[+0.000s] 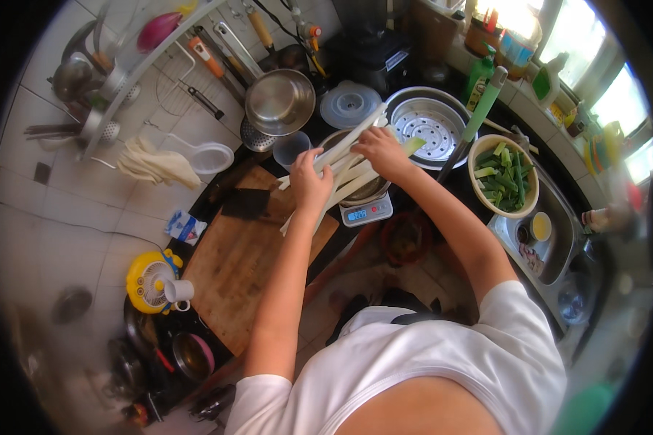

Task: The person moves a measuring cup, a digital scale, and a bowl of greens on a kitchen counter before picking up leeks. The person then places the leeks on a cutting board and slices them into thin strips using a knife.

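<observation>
Several long white leek or scallion stalks (355, 178) lie across a round metal bowl (378, 190), which sits on a small digital kitchen scale (366, 213) with a lit display. My left hand (311, 182) grips the stalks near their left ends. Toward their other ends, my right hand (382, 151) has its fingers curled over them. Part of the bowl is hidden beneath the stalks and hands. Left of the scale, a black cleaver blade (246, 203) rests on a wooden cutting board (239, 272). Cut green leaves (503, 176) fill a cream basin (532, 190) to the right.
Behind the hands stand a perforated steamer tray (427, 130) and a clear lid (350, 104). A green-handled tool (484, 106) leans beside the basin. The sink (560, 250) is at right. Pans and a saucepan (281, 100) hang at the wall. A yellow fan (151, 283) stands left of the board.
</observation>
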The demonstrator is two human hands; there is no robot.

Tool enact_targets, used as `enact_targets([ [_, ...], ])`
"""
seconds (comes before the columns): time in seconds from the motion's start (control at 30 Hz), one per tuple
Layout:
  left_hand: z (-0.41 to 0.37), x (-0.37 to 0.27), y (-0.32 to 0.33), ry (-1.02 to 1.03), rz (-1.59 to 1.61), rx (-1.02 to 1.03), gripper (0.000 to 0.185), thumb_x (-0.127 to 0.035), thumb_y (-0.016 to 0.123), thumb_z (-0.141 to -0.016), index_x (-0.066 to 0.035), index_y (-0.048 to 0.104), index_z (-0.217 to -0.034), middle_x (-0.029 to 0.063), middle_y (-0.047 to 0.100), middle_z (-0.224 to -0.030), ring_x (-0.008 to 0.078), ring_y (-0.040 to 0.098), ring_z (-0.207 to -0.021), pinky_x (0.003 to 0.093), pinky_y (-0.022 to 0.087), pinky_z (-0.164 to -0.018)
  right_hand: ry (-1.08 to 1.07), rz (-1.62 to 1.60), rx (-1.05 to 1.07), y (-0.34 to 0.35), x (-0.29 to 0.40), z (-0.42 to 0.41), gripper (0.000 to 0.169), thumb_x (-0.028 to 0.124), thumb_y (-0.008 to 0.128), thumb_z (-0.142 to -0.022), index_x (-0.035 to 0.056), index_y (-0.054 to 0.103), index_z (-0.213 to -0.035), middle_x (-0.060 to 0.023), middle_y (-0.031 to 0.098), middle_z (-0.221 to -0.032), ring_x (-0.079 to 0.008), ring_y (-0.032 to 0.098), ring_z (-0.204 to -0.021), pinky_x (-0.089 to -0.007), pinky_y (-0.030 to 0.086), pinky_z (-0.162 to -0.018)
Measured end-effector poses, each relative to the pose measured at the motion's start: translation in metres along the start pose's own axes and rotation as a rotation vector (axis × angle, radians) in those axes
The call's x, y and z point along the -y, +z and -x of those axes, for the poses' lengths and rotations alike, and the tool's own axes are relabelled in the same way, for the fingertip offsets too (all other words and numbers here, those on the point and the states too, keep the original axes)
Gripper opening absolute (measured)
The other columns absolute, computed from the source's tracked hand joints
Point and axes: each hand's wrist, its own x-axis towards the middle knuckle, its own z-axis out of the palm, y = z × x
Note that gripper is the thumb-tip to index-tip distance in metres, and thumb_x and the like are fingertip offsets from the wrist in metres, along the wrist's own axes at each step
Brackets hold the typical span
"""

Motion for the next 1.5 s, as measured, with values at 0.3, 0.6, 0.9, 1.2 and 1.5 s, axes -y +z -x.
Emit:
enact_targets([
  [0.3,0.009,0.014,0.015,0.001,-0.089,0.134,0.04,-0.01,0.066,-0.079,-0.004,0.06,-0.118,0.0167,0.059,-0.124,0.0352,0.053,-0.117,0.0427,0.039,-0.102,0.056,-0.156,-0.004,-0.072,0.025,0.022,0.037,0.002,0.06,-0.075,0.0107,0.067,-0.11,-0.0081,0.062,-0.102,-0.0266,0.056,-0.104,-0.0377,0.043,-0.092],
  [0.6,0.07,-0.007,-0.071,-0.082,-0.09,0.001,0.027,0.004,0.06,-0.08,0.001,0.064,-0.107,0.0166,0.063,-0.116,0.0338,0.056,-0.115,0.0414,0.043,-0.099,0.861,0.139,-0.451,-0.188,-0.182,0.166,0.013,0.002,0.059,-0.074,0.0078,0.07,-0.079,-0.0124,0.068,-0.078,-0.0302,0.067,-0.073,-0.0392,0.053,-0.07],
  [0.9,0.152,-0.021,-0.127,-0.288,-0.388,0.054,0.025,0.007,0.056,-0.078,-0.001,0.064,-0.1,0.0153,0.064,-0.111,0.0348,0.056,-0.114,0.0445,0.04,-0.102,0.989,0.496,0.518,-0.091,-0.381,0.166,0.02,0.008,0.059,-0.082,0.0087,0.074,-0.095,-0.0149,0.071,-0.099,-0.0322,0.068,-0.095,-0.045,0.055,-0.079],
  [1.2,0.188,-0.03,-0.125,-0.449,-0.496,0.095,0.029,0.003,0.057,-0.078,-0.003,0.063,-0.105,0.0135,0.065,-0.107,0.0348,0.055,-0.113,0.0462,0.036,-0.106,0.977,0.646,0.583,-0.048,-0.418,0.181,0.024,0.016,0.049,-0.092,0.0149,0.072,-0.1,-0.01,0.069,-0.111,-0.0277,0.064,-0.107,-0.0468,0.047,-0.087],
  [1.5,0.167,-0.044,-0.107,-0.416,-0.459,0.169,0.035,0.002,0.056,-0.079,-0.004,0.059,-0.113,0.0105,0.066,-0.105,0.0328,0.056,-0.113,0.0527,0.029,-0.109,0.955,0.595,0.584,-0.069,-0.424,0.18,0.028,0.012,0.044,-0.095,0.0175,0.058,-0.118,-0.0103,0.07,-0.105,-0.0306,0.067,-0.102,-0.0584,0.042,-0.094],
])
